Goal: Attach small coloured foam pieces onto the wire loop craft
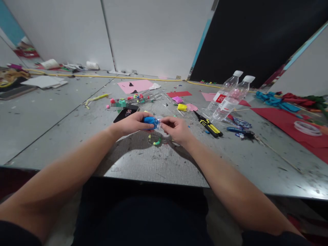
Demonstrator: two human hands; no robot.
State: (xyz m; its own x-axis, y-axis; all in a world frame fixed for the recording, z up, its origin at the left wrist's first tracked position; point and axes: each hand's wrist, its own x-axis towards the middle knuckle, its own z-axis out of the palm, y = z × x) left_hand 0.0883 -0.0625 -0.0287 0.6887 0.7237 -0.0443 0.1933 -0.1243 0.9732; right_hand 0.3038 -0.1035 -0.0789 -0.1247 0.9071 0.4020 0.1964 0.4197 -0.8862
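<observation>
My left hand (135, 122) is closed around a packet of blue clay-like material (150, 120) in clear plastic, held just above the table near its front. At the packet's right end, my right hand (175, 128) pinches the clear wrapping between thumb and fingers. Below the hands lies a small ring with green and yellow bits (155, 140). A black phone-like slab (125, 113) is partly hidden behind my left hand. Yellow-and-black pliers (208, 125) rest to the right of my right hand. Beyond it are a yellow packet (182, 107) and a pink-purple packet (177, 99).
Two clear plastic bottles with white caps (232, 92) stand at the back right. Red sheets (282, 121) and crumpled blue material (275, 100) lie farther right. A pink sheet (134, 86) and small coloured scraps are behind my hands. A yellow cable (128, 77) crosses the table's back.
</observation>
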